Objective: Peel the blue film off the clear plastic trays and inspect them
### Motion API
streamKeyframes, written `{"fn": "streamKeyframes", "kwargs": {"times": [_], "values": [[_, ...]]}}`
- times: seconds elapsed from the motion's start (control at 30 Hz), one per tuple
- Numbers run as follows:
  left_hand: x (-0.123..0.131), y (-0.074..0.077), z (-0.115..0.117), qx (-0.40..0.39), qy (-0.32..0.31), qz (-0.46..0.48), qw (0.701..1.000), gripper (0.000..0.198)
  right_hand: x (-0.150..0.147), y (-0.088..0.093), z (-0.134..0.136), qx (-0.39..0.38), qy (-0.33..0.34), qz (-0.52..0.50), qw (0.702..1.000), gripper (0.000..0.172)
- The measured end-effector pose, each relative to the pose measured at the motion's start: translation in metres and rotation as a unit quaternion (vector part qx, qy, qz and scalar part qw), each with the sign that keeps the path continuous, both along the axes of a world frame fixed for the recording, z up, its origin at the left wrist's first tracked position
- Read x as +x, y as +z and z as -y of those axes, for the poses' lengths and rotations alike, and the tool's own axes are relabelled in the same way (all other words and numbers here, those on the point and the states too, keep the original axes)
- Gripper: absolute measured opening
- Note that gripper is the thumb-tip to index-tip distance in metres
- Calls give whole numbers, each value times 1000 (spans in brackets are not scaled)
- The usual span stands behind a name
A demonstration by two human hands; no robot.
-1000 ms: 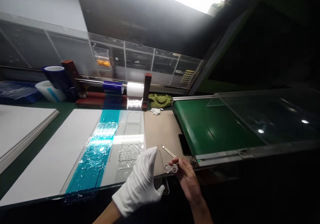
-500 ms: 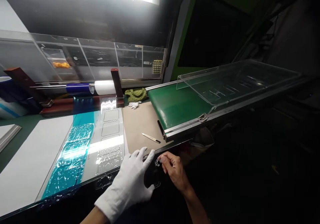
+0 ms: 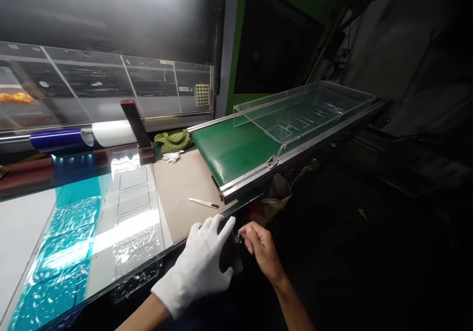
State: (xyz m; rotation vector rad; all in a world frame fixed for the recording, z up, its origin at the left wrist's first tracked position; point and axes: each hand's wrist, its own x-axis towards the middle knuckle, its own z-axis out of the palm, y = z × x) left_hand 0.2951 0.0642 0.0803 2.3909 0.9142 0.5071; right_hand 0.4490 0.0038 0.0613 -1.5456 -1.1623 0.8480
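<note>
A workbench seen from above at a dim factory station. At the far left, a strip of blue film [image 3: 48,262] lies shiny and wrinkled over a clear plastic sheet [image 3: 135,208] moulded with rectangular outlines, which rests on the white bench top [image 3: 18,222]. Behind it, a roll of blue and white film [image 3: 77,135] sits on a horizontal rod beside a dark red post [image 3: 135,124], with clear-panelled shelving [image 3: 111,84] along the back wall. Further right, a brown paper mat [image 3: 181,188] covers the bench; a green cloth [image 3: 173,140] and a spare white glove [image 3: 172,156] lie at its far end, and a small knife [image 3: 203,203] lies near its front edge.

At the bench's front edge, the left hand [image 3: 199,267], in a white glove, has its fingers stretched over a flat clear part [image 3: 231,259] that is hard to make out against the dark; whether it grips the part cannot be told. Just beside it, the bare right hand [image 3: 260,247] pinches a small clear piece [image 3: 240,236] between thumb and fingertips, held off the bench near the left fingertips.

To the right, a green conveyor belt [image 3: 236,148] slopes away under a clear acrylic cover [image 3: 303,114], in front of a green machine wall [image 3: 242,35]. The room beyond is dark.
</note>
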Motion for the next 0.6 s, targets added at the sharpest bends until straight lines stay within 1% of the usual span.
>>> {"fn": "streamKeyframes", "kwargs": {"times": [0.03, 0.07, 0.1, 0.13, 0.17, 0.2, 0.23, 0.27, 0.3, 0.33, 0.37, 0.4, 0.43, 0.47, 0.5, 0.53, 0.6], "values": [[-2, -5, 1, 1, -13, 29, 999, 93, 3, -4, 0, -5, -2, -100, 995, 37], [-3, -11, 3, 12, -17, 47, 999, 95, 6, -7, 1, -8, 2, -185, 983, 37], [-2, -17, 5, 29, -12, 59, 998, 98, 9, -9, 0, -12, 7, -250, 968, 36], [0, -22, 8, 47, -3, 70, 996, 99, 11, -9, 0, -17, 11, -290, 957, 35], [4, -25, 10, 60, 6, 81, 995, 98, 14, -8, 0, -21, 10, -305, 952, 34], [9, -27, 12, 66, 10, 87, 994, 97, 16, -5, -1, -20, 3, -290, 957, 34], [15, -26, 14, 63, 13, 85, 994, 95, 18, -2, 0, -15, -9, -240, 971, 33], [21, -24, 15, 50, 16, 77, 996, 92, 19, 3, 1, -6, -27, -156, 987, 33], [27, -20, 16, 30, 21, 65, 997, 89, 18, 8, 2, 5, -46, -47, 998, 31], [31, -15, 16, 8, 27, 53, 998, 85, 16, 13, 4, 16, -61, 74, 995, 29], [35, -10, 16, -12, 35, 45, 998, 81, 14, 17, 5, 23, -67, 190, 979, 28], [37, -5, 16, -26, 42, 42, 998, 76, 11, 21, 7, 23, -64, 286, 956, 26], [38, -2, 15, -33, 49, 45, 997, 70, 9, 24, 9, 20, -58, 351, 934, 26], [37, 1, 15, -33, 48, 51, 997, 66, 9, 27, 10, 17, -55, 383, 922, 26], [36, 2, 14, -30, 37, 58, 997, 64, 11, 28, 12, 14, -55, 379, 923, 26], [35, 3, 14, -26, 18, 72, 997, 65, 15, 30, 14, 14, -58, 341, 938, 27], [33, 2, 12, -22, -22, 124, 992, 71, 27, 32, 21, 22, -52, 187, 981, 32]]}}
